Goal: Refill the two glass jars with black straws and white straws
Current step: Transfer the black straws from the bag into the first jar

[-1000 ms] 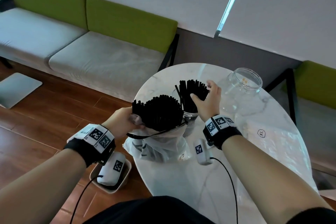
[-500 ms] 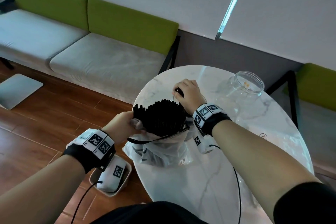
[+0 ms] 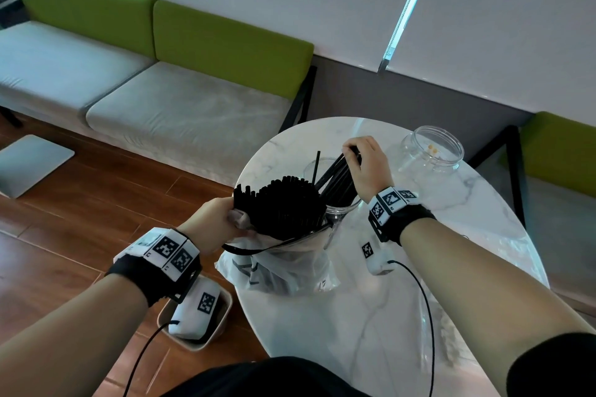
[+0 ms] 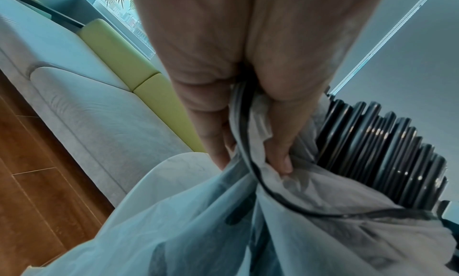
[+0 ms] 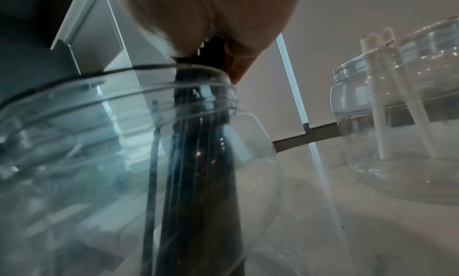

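Standing on the marble counter (image 3: 371, 316), the plastic bag (image 3: 283, 271) is bristling with upright black straws (image 3: 283, 203), its rim being pinched by the left hand (image 3: 214, 224). Just behind it, the near glass jar (image 3: 342, 209) is taking a small bundle (image 3: 335, 177) that the right hand (image 3: 366, 164) is gripping by its top ends; its long axis is slanting down into the mouth. The far jar (image 3: 432, 151) is holding only a few white straws (image 5: 380, 95).

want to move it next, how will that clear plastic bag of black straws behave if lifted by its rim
The thin clear plastic bag looks crumpled, so probably floppy and saggy. The black straws stand loose above its mouth and may spill if it tilts. The left hand already steadies its rim.
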### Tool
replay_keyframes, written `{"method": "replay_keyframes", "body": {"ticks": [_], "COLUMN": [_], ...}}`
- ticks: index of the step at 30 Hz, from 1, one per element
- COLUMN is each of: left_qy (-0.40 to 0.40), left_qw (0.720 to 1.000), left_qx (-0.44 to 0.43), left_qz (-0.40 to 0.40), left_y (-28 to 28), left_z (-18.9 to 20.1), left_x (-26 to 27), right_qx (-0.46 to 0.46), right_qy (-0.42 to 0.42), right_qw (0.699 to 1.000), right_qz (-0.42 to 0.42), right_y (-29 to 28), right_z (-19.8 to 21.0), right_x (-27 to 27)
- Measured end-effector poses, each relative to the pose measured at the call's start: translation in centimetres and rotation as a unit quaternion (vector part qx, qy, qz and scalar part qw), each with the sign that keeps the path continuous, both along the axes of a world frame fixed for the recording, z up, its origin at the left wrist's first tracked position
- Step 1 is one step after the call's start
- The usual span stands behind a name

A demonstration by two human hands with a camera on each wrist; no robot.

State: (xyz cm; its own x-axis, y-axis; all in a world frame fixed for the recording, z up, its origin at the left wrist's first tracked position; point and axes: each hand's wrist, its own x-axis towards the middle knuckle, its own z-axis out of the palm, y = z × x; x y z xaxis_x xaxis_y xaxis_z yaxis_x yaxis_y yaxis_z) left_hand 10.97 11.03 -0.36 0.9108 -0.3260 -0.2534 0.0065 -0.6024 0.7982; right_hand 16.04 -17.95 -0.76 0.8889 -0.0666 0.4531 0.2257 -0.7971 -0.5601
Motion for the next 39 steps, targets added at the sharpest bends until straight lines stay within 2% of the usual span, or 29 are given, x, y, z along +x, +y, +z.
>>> {"method": "replay_keyframes", "body": {"ticks": [3,5,8,10,15,18,20,23,25,27,29,32,35,39], "left_qy": [0.004,-0.002,0.008,0.027,0.016,0.021,0.032,0.028,0.012,0.014,0.013,0.028,0.049,0.067], "left_qw": [1.000,1.000,1.000,0.999,1.000,1.000,0.999,1.000,1.000,1.000,1.000,0.999,0.997,0.992], "left_qx": [0.004,0.006,0.005,0.016,0.013,0.021,0.026,0.000,0.002,-0.008,-0.022,-0.036,-0.058,-0.106], "left_qz": [-0.001,-0.003,-0.002,-0.009,-0.003,-0.005,-0.013,-0.011,-0.010,-0.014,-0.016,-0.004,0.013,0.015], "left_y": [0.2,0.2,0.2,0.3,0.4,0.5,0.8,0.7,0.7,0.8,1.0,1.0,1.0,0.4], "left_z": [-0.2,-0.3,-0.3,-0.5,-0.8,-0.9,-0.9,-1.0,-1.0,-1.0,-1.4,-1.7,-2.4,-3.0], "left_x": [0.1,0.2,0.3,0.5,0.5,0.8,1.0,1.0,0.9,1.0,1.0,1.1,1.1,0.4], "right_qx": [-0.018,-0.096,-0.245,-0.280,-0.157,-0.113,-0.114,-0.162,-0.135,-0.063,0.010,0.031,0.016,0.061], "right_qy": [0.002,-0.002,-0.012,-0.006,0.035,0.022,0.025,0.102,0.098,0.026,-0.004,0.062,0.112,0.174], "right_qw": [1.000,0.995,0.968,0.957,0.986,0.993,0.993,0.981,0.985,0.998,0.999,0.989,0.988,0.978], "right_qz": [0.003,0.004,0.052,0.077,0.047,0.023,-0.010,-0.039,-0.043,-0.016,0.053,0.128,0.107,0.101], "right_y": [0.1,0.3,1.0,1.3,1.0,1.0,0.8,0.7,1.1,1.7,2.3,3.3,4.0,5.5], "right_z": [0.0,0.2,0.5,0.3,0.2,1.1,2.0,3.2,3.9,4.6,4.9,3.9,1.4,-1.7], "right_x": [-0.1,-0.1,0.1,0.4,1.3,1.4,1.4,1.0,0.1,-1.6,-4.3,-9.2,-11.9,-12.4]}}
